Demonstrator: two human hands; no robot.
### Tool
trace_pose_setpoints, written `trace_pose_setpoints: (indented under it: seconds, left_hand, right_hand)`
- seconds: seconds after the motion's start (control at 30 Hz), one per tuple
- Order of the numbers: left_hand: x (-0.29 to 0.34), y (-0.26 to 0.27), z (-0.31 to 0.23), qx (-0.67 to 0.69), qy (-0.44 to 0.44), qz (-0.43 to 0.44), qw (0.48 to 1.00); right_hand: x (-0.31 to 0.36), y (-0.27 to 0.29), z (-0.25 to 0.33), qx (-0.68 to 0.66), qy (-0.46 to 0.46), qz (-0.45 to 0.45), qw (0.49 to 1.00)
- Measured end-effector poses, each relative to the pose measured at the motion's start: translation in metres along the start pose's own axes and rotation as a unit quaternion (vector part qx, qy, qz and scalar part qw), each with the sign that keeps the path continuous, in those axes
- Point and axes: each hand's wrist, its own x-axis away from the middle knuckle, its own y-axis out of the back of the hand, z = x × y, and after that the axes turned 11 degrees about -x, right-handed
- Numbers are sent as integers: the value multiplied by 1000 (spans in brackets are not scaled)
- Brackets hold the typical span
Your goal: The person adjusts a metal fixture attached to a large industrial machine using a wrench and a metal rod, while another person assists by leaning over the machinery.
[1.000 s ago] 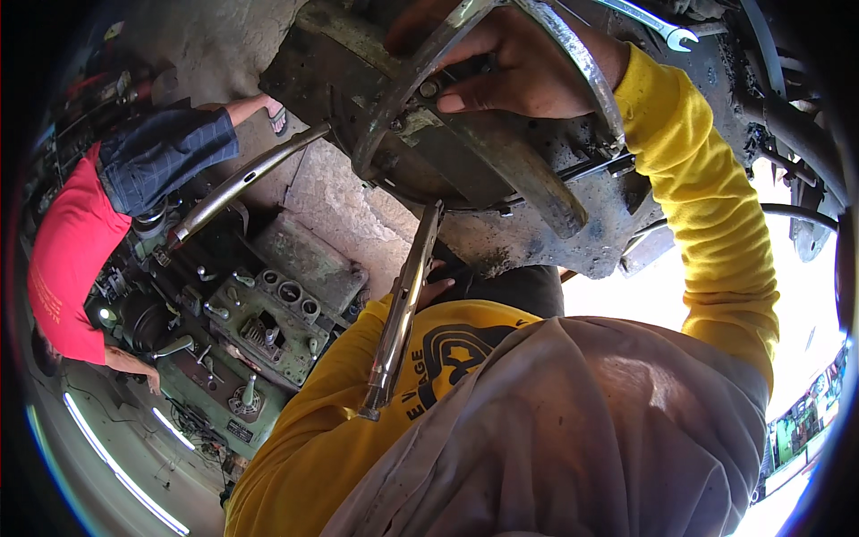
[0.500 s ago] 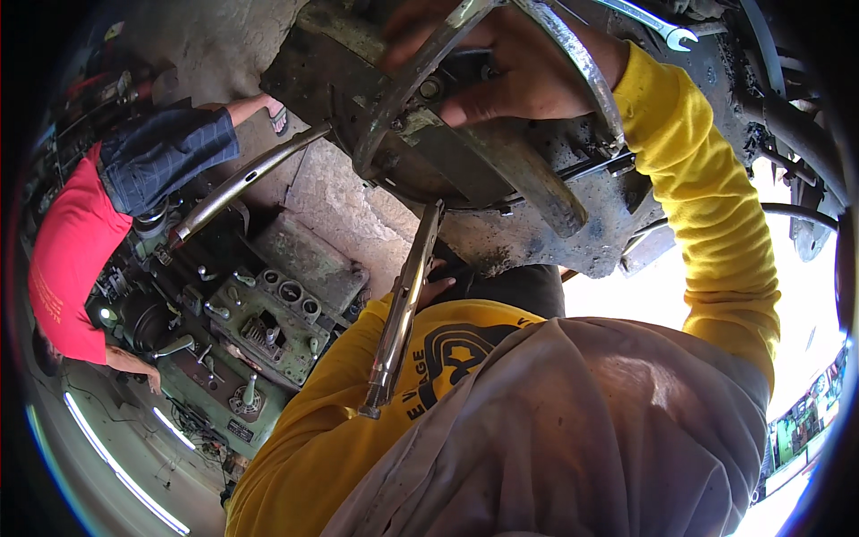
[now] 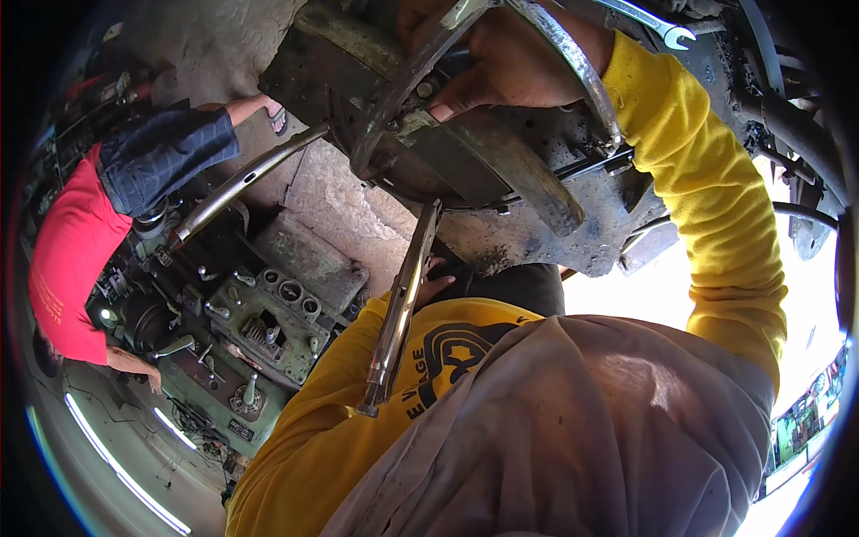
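My right hand [image 3: 523,67] reaches over a dark, worn metal plate [image 3: 465,183], seen between the curved bars of a steel frame [image 3: 407,89]. Its thumb tip rests by a small metal block [image 3: 416,123], just below a bolt head [image 3: 424,89]. The other fingers curl partly behind the left curved bar, and what they hold cannot be made out. Down by my dark trousers [image 3: 510,288], my left hand [image 3: 437,288] lies with its fingers apart. A shiny slotted metal leg [image 3: 404,313] of the frame partly hides it.
An open-end wrench [image 3: 658,22] lies at the upper right. A flat worn bar [image 3: 523,170] crosses the plate. Another slotted leg [image 3: 246,186] sticks out left, toward a green machine [image 3: 268,309] with levers. A person in a red shirt [image 3: 76,246] is at the far left.
My right hand has shifted slightly left, its thumb now closer to the small block, and it is less blurred. The sleeve moved left with it. My left hand stays put.
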Motion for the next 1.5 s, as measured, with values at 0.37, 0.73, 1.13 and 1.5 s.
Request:
trace_pose_setpoints:
  seconds: [0.37, 0.73, 1.13, 1.5]
  left_hand:
    - [-2, 3, -3, 1, -17, -16, 1000]
    - [-1, 2, 0, -3, 0, 1, 1000]
    - [4, 11, -9, 81, -21, -25, 996]
    - [3, 14, -23, 88, 8, -12, 996]
  right_hand:
    - [-4, 3, -4, 3, 2, -4, 1000]
    - [-6, 9, -4, 40, -4, -44, 998]
    - [43, 49, 12, 260, -188, -126, 939]
    - [34, 74, 67, 109, -219, -86, 966]
